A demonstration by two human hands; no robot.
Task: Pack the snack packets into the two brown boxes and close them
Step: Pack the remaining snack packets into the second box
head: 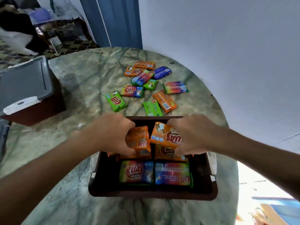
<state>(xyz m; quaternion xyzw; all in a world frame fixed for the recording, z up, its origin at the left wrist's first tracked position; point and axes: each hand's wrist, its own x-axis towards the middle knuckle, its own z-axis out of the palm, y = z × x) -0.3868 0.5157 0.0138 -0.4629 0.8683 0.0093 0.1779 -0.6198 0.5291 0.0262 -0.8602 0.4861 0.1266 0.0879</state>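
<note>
Inside the open brown box (pixel 152 194) near the front of the tabletop (pixel 78 88), two rainbow packets (pixel 155 173) already lie flat side by side in the near compartments, and orange packets are going into the far ones. Each hand has its grip closed on a packet: the left hand (pixel 112 133) on the left orange packet (pixel 140 142), the right hand (pixel 193 135) on the right orange packet (pixel 165 135), which sits tilted above another orange one. To do this step well, I judge each packet should be turned flat and pressed down level with its divider, so that the lid can later shut without bulging.

Beyond the box, loose packets (pixel 151 88) lie scattered, some overlapping, well within reach; roughly a dozen remain. The second brown box (pixel 34 109) stands at the left edge of the tabletop with a grey lid (pixel 24 80) on top. Nothing blocks the path between pile and box; the overlapping packets in the pile may need separating before a clean pick.
</note>
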